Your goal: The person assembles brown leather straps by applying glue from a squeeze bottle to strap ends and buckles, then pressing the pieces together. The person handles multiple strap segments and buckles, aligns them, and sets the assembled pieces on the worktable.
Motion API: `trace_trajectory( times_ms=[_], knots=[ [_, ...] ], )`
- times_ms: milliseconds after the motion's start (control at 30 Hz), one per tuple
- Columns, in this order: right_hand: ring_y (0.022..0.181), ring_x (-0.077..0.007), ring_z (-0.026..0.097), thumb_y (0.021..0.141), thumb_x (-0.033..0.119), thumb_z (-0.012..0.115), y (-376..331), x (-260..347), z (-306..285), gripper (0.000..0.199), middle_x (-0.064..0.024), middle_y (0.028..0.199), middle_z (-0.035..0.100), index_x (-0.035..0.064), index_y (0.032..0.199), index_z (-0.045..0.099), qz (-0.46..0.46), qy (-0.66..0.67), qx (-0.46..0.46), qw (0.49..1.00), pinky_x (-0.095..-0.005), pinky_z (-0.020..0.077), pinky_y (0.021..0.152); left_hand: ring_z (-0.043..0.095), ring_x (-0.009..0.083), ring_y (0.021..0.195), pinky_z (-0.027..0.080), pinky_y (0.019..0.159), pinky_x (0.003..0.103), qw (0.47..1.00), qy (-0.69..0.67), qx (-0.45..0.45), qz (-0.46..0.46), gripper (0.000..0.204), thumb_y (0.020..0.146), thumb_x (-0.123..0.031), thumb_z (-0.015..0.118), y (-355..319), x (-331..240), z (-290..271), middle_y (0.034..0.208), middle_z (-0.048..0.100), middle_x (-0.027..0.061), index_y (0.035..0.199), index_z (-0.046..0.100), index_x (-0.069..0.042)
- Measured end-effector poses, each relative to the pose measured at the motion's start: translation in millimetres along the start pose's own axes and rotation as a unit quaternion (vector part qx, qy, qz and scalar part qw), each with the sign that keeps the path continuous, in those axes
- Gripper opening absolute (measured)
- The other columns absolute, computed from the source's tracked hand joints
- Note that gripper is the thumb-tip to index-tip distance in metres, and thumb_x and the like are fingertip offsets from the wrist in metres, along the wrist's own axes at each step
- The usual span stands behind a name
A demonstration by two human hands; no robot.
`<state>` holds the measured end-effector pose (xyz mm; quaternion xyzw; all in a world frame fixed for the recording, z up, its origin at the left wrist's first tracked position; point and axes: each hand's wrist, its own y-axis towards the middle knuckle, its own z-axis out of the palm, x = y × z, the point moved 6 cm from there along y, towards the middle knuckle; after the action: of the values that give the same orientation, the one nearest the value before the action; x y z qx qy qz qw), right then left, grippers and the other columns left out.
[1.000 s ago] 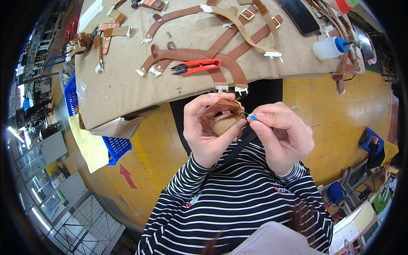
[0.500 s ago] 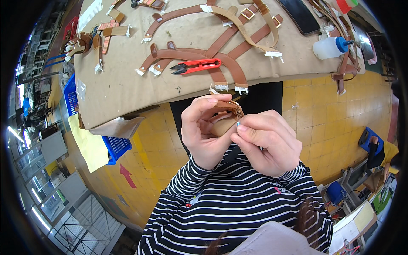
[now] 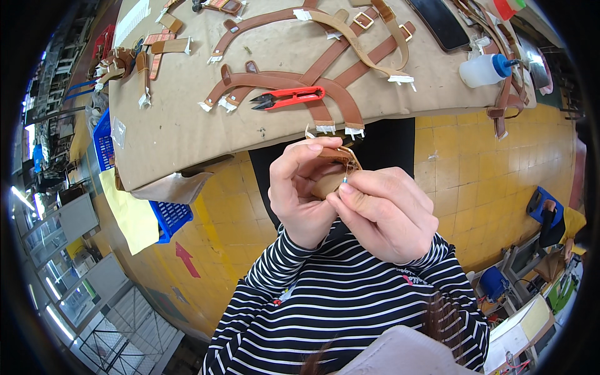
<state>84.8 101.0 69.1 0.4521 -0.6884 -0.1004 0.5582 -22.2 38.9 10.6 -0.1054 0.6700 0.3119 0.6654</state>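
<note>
My left hand (image 3: 299,201) is curled round a brown leather strap (image 3: 327,184), which is bent into a loop in front of my chest. A gold-coloured metal edge (image 3: 347,150) shows at the strap's upper end, partly hidden by the fingers. My right hand (image 3: 390,215) is closed in a pinch beside the strap's right edge. A tiny light-blue tip (image 3: 344,180) shows at its thumb and forefinger, with what looks like a thin thread running up to the strap. The rest of that small piece is hidden.
Ahead is a table (image 3: 169,125) covered in tan sheeting. On it lie red-handled thread snips (image 3: 294,96), several brown straps (image 3: 275,80), a black phone (image 3: 439,24) and a blue-capped squeeze bottle (image 3: 482,71). A blue basket (image 3: 172,215) stands at the left; another person's arm (image 3: 550,215) shows far right.
My right hand has shifted a little left and down, its fingertips now lower beside the strap. My left hand keeps its hold with hardly any movement.
</note>
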Motion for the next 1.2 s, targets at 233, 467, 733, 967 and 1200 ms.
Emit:
trace_trajectory(
  times_ms=[233,467,733,967,1200],
  knots=[
    [0.065,-0.0242,0.063,0.063,-0.004,0.079,-2.3,1.6,1.7,0.025,-0.0136,0.079,0.063,-0.0064,0.083,0.065,-0.026,-0.01,-0.004,1.0,-0.0287,0.0531,0.055,0.067,0.0297,0.091,0.059,0.078,0.037,0.998,0.053,-0.021,0.01,0.052,0.085,-0.012,0.071,1.7,-3.8,3.1,0.113,0.057,0.0237,0.123,0.037,-0.004],
    [0.065,-0.0244,0.063,0.062,-0.004,0.08,-3.0,4.3,3.0,0.026,-0.0134,0.078,0.063,-0.0068,0.083,0.066,-0.028,-0.018,-0.009,0.999,-0.0286,0.053,0.056,0.067,0.0302,0.09,0.059,0.077,0.038,0.996,0.077,-0.023,0.043,0.052,0.086,-0.013,0.071,2.5,-7.3,4.7,0.112,0.057,0.0237,0.123,0.036,-0.004],
    [0.071,-0.0188,0.063,0.071,-0.01,0.076,-6.2,-23.8,-10.5,0.016,-0.0179,0.084,0.067,-0.0062,0.082,0.064,0.184,0.167,-0.025,0.968,-0.0267,0.0501,0.06,0.066,0.0291,0.094,0.058,0.08,0.038,1.0,0.019,-0.01,-0.006,0.061,0.078,-0.004,0.077,3.3,0.1,0.5,0.113,0.057,0.0227,0.123,0.036,-0.005],
    [0.068,-0.0217,0.066,0.069,-0.003,0.08,-4.7,-25.8,-7.8,0.018,-0.0131,0.082,0.067,-0.0023,0.08,0.066,0.174,0.117,-0.024,0.977,-0.0276,0.0532,0.061,0.066,0.029,0.095,0.059,0.081,0.037,0.998,0.054,-0.004,0.016,0.058,0.078,-0.001,0.076,3.4,-0.3,3.1,0.115,0.057,0.0231,0.123,0.038,-0.004],
    [0.066,-0.0228,0.063,0.064,-0.003,0.081,-3.9,-8.0,5.8,0.025,-0.0129,0.084,0.065,-0.0031,0.085,0.067,0.022,0.007,-0.039,0.999,-0.0276,0.0521,0.055,0.067,0.0294,0.092,0.06,0.077,0.037,0.997,0.069,-0.014,0.037,0.049,0.084,-0.001,0.069,5.6,-0.8,2.9,0.114,0.057,0.023,0.122,0.039,-0.004]
  ],
)
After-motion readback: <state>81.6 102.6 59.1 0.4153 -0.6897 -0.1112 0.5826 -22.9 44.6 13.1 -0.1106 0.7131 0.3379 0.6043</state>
